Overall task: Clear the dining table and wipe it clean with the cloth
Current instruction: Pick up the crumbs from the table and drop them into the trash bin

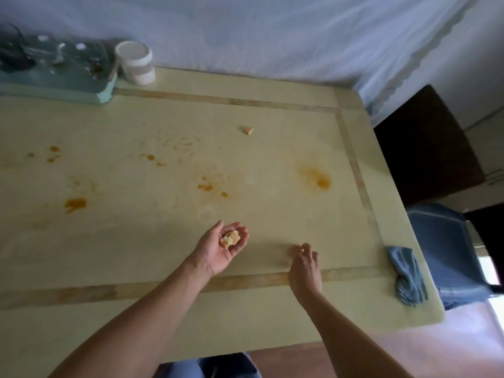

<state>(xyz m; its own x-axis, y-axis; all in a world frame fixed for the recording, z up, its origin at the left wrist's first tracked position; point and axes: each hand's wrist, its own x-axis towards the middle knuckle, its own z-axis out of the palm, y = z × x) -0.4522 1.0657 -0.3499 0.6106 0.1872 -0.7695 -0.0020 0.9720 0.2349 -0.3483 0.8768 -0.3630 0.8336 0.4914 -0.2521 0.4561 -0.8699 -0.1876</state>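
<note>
Cupping food scraps (230, 238) in curled fingers, the left hand (218, 251) hovers over the table (122, 255), the right hand (305, 267) at its 3 o'clock, fingers loosely apart

White curtain (245, 31) behind; dark chair (425, 148) and blue-covered chair (447, 249) at right

A stained cream dining table (272, 317), orange stains (317, 180) spattered across its middle, carries a lone food scrap (246, 130) toward 12 o'clock, a white jar (135, 62) at 11, a teal tray (54, 80) at 10 and a crumpled blue-grey cloth (406, 276) at its 4 o'clock edge.
</note>
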